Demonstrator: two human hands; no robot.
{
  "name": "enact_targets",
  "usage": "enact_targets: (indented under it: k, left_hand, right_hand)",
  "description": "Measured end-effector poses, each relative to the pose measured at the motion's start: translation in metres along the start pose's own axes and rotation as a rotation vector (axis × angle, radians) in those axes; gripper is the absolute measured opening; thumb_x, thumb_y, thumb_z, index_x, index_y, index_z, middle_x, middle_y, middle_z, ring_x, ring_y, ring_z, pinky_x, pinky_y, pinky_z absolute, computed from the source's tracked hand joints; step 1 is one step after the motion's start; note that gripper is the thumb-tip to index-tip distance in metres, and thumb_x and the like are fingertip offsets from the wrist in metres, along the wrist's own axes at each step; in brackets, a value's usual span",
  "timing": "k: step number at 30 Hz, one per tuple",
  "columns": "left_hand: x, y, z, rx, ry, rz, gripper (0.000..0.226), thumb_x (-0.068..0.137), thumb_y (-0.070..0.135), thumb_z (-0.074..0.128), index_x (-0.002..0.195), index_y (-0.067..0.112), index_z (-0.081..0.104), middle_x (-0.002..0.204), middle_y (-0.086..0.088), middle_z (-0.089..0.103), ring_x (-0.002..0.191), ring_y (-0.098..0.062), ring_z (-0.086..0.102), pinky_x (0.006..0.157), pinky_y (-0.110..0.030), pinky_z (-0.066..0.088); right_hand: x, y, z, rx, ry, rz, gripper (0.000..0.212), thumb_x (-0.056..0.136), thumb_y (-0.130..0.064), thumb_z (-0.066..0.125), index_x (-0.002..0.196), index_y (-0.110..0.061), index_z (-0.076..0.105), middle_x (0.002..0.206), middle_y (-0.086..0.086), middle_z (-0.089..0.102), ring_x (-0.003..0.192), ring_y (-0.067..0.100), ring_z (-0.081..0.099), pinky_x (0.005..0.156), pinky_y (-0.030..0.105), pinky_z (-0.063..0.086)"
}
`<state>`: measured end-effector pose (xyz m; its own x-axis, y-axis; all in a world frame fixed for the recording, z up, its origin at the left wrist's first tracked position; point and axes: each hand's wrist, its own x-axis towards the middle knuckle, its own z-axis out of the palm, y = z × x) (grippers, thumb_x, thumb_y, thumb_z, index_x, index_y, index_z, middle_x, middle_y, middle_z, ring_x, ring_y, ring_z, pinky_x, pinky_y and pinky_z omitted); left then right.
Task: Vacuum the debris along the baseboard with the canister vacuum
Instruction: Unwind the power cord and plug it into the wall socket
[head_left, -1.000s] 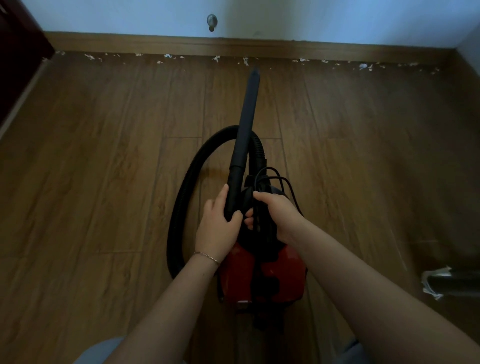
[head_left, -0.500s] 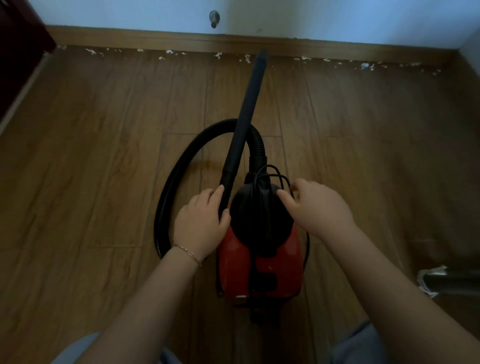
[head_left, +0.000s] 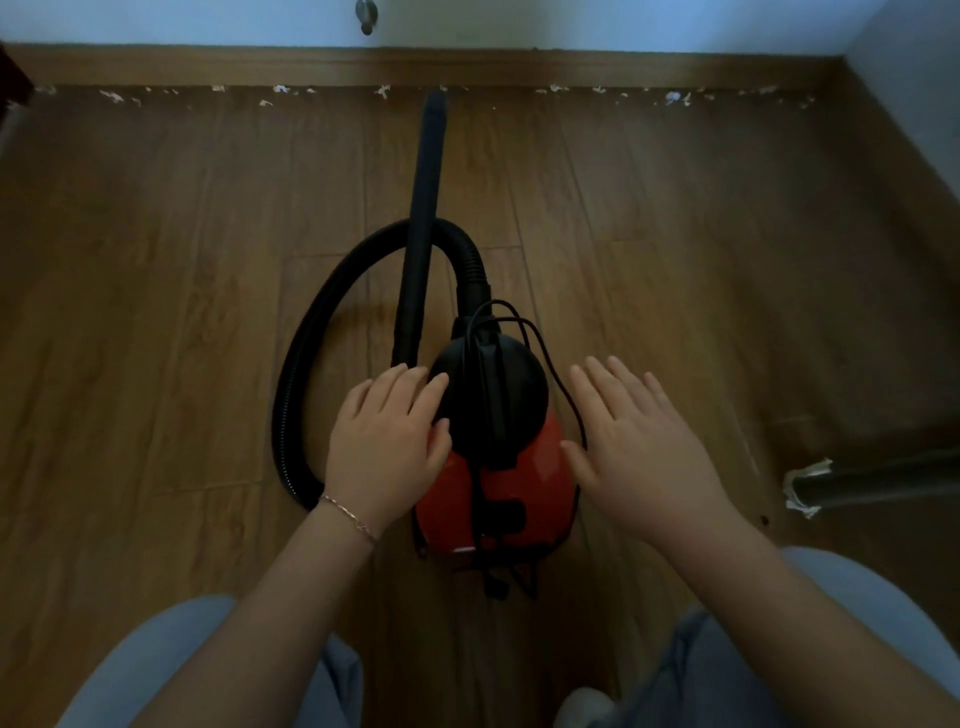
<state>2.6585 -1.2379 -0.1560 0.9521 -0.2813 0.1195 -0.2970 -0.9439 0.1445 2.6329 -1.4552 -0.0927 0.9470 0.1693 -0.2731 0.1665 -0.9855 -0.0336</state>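
Observation:
A red canister vacuum (head_left: 498, 493) with a black domed top stands on the wood floor in front of me. Its black hose (head_left: 311, 332) loops out to the left. The long black nozzle wand (head_left: 423, 208) lies on the floor, tip close to the baseboard (head_left: 519, 65). White debris bits (head_left: 384, 91) are scattered along the baseboard's foot. My left hand (head_left: 384, 441) hovers flat beside the vacuum's left side, fingers apart, over the wand's near end. My right hand (head_left: 639, 447) is spread open just right of the canister, holding nothing.
A black power cord (head_left: 550, 353) trails over the vacuum's top. A metal door stop (head_left: 366, 15) sticks out of the wall above the baseboard. A dark tube with torn white tape (head_left: 810, 486) lies at the right. A side wall (head_left: 924, 78) closes the right corner.
Both hands have let go: the left released the wand, which now lies on the floor, and the right came off the vacuum's top and spread open to its right.

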Motion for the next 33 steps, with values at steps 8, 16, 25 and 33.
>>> enact_targets:
  k: [8,16,25,33]
  left_hand:
    - [-0.055,0.018,0.003,0.005,-0.053,0.114,0.042,0.089,0.033,0.041,0.122,0.016,0.062,0.122,-0.005,0.064,0.119,-0.023,0.056,0.100,-0.042,0.043]
    - [-0.071,0.022,0.018,0.000,-0.027,0.185,0.038,0.087,0.031,0.045,0.115,0.016,0.066,0.109,-0.005,0.068,0.104,-0.024,0.063,0.091,-0.039,0.048]
    - [-0.064,0.006,0.032,0.036,0.028,0.284,0.030,0.085,0.025,0.050,0.107,0.017,0.069,0.100,-0.004,0.068,0.095,-0.023,0.064,0.082,-0.036,0.050]
    - [-0.079,0.009,0.055,0.030,-0.171,0.436,0.029,0.078,0.023,0.043,0.090,0.024,0.069,0.097,0.000,0.066,0.092,-0.021,0.063,0.083,-0.033,0.044]
  right_hand:
    - [-0.048,-0.015,0.049,0.012,-0.135,-0.031,0.070,0.094,-0.045,0.043,0.151,-0.013,0.018,0.156,0.009,0.026,0.145,0.026,0.021,0.115,0.043,0.011]
    - [-0.044,-0.022,0.076,-0.017,-0.053,-0.046,0.073,0.089,-0.044,0.054,0.146,-0.007,0.030,0.150,0.013,0.038,0.140,0.030,0.032,0.112,0.048,0.023]
    - [-0.035,-0.039,0.083,0.072,0.088,-0.065,0.025,0.074,-0.031,0.071,0.093,-0.017,0.063,0.084,0.000,0.063,0.074,0.018,0.060,0.057,0.026,0.045]
    - [-0.031,-0.075,0.124,-0.164,-0.274,-0.453,0.034,0.093,-0.018,0.052,0.128,-0.016,0.053,0.113,0.012,0.063,0.098,0.030,0.062,0.076,0.040,0.048]
